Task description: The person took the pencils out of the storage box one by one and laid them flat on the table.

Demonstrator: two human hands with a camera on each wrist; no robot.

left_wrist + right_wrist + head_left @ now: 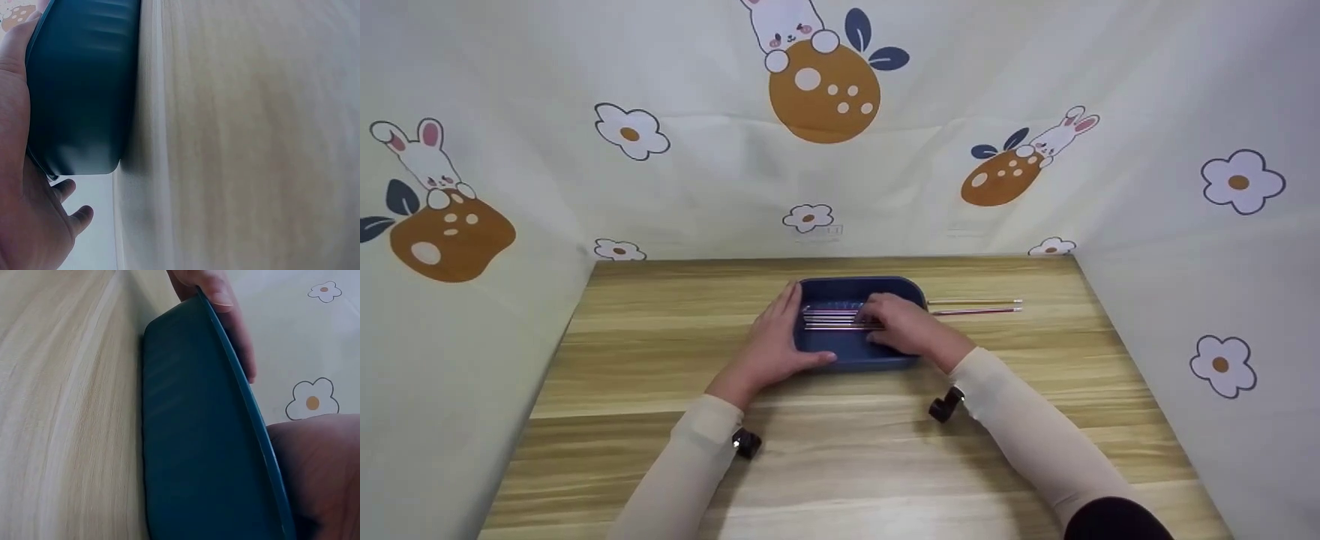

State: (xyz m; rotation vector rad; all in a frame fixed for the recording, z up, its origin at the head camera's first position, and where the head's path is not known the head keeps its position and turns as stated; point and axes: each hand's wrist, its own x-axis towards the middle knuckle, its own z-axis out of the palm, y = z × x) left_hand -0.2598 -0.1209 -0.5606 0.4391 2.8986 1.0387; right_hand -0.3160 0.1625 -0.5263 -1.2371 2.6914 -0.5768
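Note:
A dark blue rectangular box [855, 361] stands on the wooden table. Inside, several slim pencils [829, 320] lie side by side, running left to right. My right hand [904, 324] reaches in over the right end, fingers curled down and thumb on the near side of the row, gripping pencils. Its hold is partly hidden. Across the box's left end lies my left hand [774, 341], fingers straight along the left rim and thumb stretched along the front rim. In the left wrist view, two of its fingertips [81, 218] hang past the box's end.
Two more pencils [979, 306] lie to the right of the box, their left ends hidden by the box and right hand. Behind the table [840, 450] and along both sides rises a pale cloth [697, 202] printed with rabbits, oranges and flowers.

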